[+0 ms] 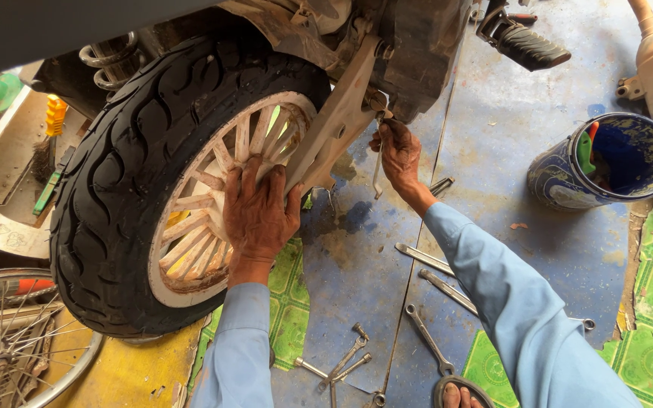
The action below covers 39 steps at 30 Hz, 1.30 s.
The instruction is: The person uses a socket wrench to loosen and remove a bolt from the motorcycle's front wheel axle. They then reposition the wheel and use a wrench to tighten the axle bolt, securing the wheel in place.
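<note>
A scooter's rear wheel point(115, 189), black tyre on a dirty white spoked rim, fills the left half of the head view. My left hand point(260, 213) is pressed flat on the spokes near the hub, fingers spread over them. My right hand point(397, 155) grips a metal wrench point(378, 170) that hangs down from a nut on the pale swingarm point(338, 121) beside the wheel. Both arms wear light blue sleeves.
Several wrenches point(432, 298) and a cross spanner point(345, 363) lie on the blue floor below my arms. A blue bucket point(606, 162) lies tipped at right, a footpeg point(527, 45) juts above it. A bicycle wheel point(17, 340) sits bottom left, my sandalled foot point(459, 393) at the bottom.
</note>
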Tool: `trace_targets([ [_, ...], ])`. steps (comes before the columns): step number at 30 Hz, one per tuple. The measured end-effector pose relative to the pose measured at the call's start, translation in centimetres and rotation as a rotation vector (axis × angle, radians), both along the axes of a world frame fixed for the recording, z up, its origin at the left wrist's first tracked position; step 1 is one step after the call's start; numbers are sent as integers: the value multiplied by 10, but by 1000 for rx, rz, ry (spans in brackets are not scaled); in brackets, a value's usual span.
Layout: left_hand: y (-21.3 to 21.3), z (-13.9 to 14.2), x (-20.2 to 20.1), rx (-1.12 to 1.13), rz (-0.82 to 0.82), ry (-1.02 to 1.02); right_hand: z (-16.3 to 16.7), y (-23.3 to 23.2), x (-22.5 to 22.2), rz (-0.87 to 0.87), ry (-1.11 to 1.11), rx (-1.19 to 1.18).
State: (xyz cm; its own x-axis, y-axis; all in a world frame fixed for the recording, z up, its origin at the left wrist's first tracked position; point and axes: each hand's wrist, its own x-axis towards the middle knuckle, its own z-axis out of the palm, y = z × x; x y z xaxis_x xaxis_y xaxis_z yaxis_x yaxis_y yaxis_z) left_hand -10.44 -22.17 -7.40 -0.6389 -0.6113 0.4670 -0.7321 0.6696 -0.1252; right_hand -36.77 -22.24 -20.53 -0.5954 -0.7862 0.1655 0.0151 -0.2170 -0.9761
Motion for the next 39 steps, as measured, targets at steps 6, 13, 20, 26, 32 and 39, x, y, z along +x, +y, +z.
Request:
trace_targets([
  [6, 2, 1, 0, -3, 15, -4, 17, -1, -1, 43, -385, 192],
  [13, 2, 3, -2, -22, 28, -38, 26, -11, -19, 113, -875, 200],
  [20, 2, 1, -2, -39, 31, -34, 22, -10, -16, 95, -877, 176],
  [26, 3, 0, -1, -45, 53, -50, 21, -4, -15, 63, -858, 182],
  [32, 3, 0, -2, -53, 45, -45, 19, 7, -13, 30, -643, 190],
  [39, 3, 2, -1, -52, 39, -38, 12, 5, -6, -15, -381, 212],
])
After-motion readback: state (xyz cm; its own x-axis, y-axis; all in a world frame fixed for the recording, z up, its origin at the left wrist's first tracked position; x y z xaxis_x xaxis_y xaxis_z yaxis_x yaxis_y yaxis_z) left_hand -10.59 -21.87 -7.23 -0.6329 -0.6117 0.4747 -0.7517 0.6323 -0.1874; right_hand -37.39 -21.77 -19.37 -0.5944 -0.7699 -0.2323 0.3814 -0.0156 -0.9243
